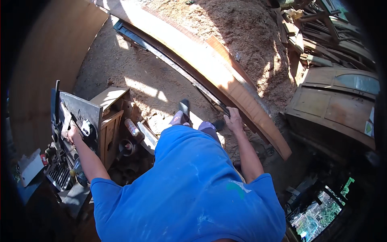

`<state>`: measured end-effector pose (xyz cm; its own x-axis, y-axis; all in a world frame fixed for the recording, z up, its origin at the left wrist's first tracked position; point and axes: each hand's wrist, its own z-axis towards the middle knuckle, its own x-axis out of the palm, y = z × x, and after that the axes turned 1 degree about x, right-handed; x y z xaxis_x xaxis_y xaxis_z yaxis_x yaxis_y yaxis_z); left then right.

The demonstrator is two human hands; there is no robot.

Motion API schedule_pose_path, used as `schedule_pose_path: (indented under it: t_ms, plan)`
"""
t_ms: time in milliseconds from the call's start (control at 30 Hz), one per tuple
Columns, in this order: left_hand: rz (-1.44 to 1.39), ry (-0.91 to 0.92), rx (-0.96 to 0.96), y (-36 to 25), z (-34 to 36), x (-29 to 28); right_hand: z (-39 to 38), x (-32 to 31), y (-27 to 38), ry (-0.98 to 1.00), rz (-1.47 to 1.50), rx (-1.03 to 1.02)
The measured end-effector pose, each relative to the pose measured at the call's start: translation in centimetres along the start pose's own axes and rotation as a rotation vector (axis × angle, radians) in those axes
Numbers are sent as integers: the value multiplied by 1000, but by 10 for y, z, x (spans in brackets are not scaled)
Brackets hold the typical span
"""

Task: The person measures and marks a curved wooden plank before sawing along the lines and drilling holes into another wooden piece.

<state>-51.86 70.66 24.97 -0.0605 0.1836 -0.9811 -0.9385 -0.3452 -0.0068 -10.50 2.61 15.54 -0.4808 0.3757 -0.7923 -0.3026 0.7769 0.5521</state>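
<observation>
My left hand [73, 134] is closed on a light-coloured tool [65, 117], its exact kind unclear, at an upright dark board [91, 112] with tools on it. My right hand [234, 119] grips a dark narrow bar or tool [222, 105] beside long reddish wooden planks [181, 42], which slant from the top down to the right. A blue-edged strip [133, 37] lies along their near side.
My shoes [184, 107] stand on a sawdust-strewn floor. A large plywood sheet [44, 56] is at left, near a small wooden cabinet [109, 143] and spray can [131, 127]. Scrap wood [330, 36] and an old wooden cabinet [330, 113] stand at right.
</observation>
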Motion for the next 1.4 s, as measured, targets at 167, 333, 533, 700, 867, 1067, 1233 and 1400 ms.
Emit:
schedule_pose_path:
  t_ms: [167, 333, 533, 700, 867, 1067, 1233, 1400]
  plan:
    - [-58, 68, 149, -9, 5, 2, 4, 13, 4, 122, 118, 241]
    - [-124, 137, 308, -36, -8, 18, -10, 46, -20, 177, -34, 190]
    - [-153, 164, 437, -53, -10, 9, 35, 37, -13, 325, -200, 227]
    - [-179, 173, 541, -75, -28, -17, 81, 30, -55, 270, -287, 309]
    - [-321, 184, 667, -82, -50, -71, 111, 38, -118, 171, -470, 223]
    - [-657, 491, 898, -149, -198, -120, 108, 22, -179, 135, -397, 156]
    - [-95, 447, 1248, -252, -336, -84, 121, 49, -187, -7, -372, 114]
    - [-20, 701, 1547, -295, -568, -28, 43, 23, -275, 59, -394, 111]
